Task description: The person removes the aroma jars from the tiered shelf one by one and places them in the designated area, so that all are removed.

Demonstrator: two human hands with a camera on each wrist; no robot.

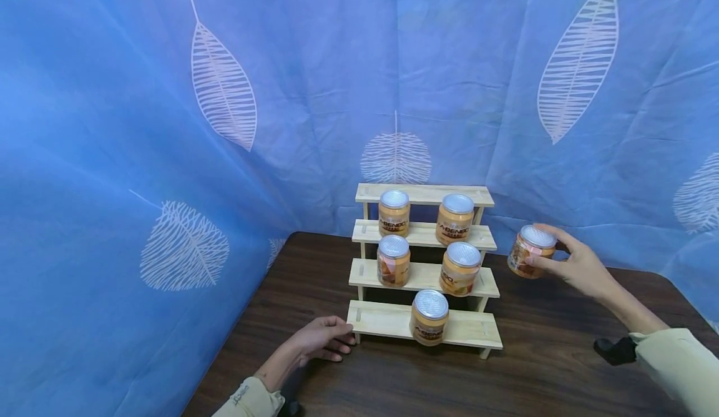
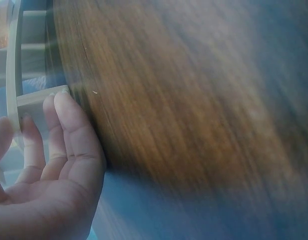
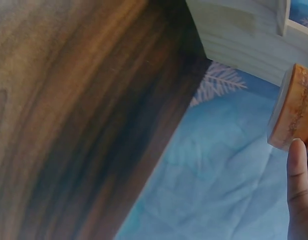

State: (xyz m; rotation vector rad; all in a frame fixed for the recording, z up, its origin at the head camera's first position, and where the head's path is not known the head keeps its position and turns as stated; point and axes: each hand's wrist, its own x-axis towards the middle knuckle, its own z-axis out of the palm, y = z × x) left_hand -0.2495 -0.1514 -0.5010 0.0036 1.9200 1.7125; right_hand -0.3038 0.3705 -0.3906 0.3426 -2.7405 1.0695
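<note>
My right hand (image 1: pixel 573 267) grips a jar (image 1: pixel 525 262) with an orange label and silver lid, thumb on the near side. The jar is held upright to the right of a tiered wooden display stand (image 1: pixel 387 320). In the right wrist view part of that jar and one finger (image 3: pixel 297 185) show at the right edge. My left hand (image 1: pixel 322 339) holds the left end of the stand's lowest shelf. In the left wrist view its thumb (image 2: pixel 1 137) lies on one side of the board and its fingers (image 2: pixel 74 120) on the other, by the leg.
Similar jars stand on the tiers: two on the second from the top (image 1: pixel 455 223), two on the third (image 1: pixel 393 264), one on the lowest (image 1: pixel 429 320). The stand is on a dark wooden table (image 1: pixel 427 386). A blue leaf-patterned cloth (image 1: pixel 337 61) hangs behind and at the left.
</note>
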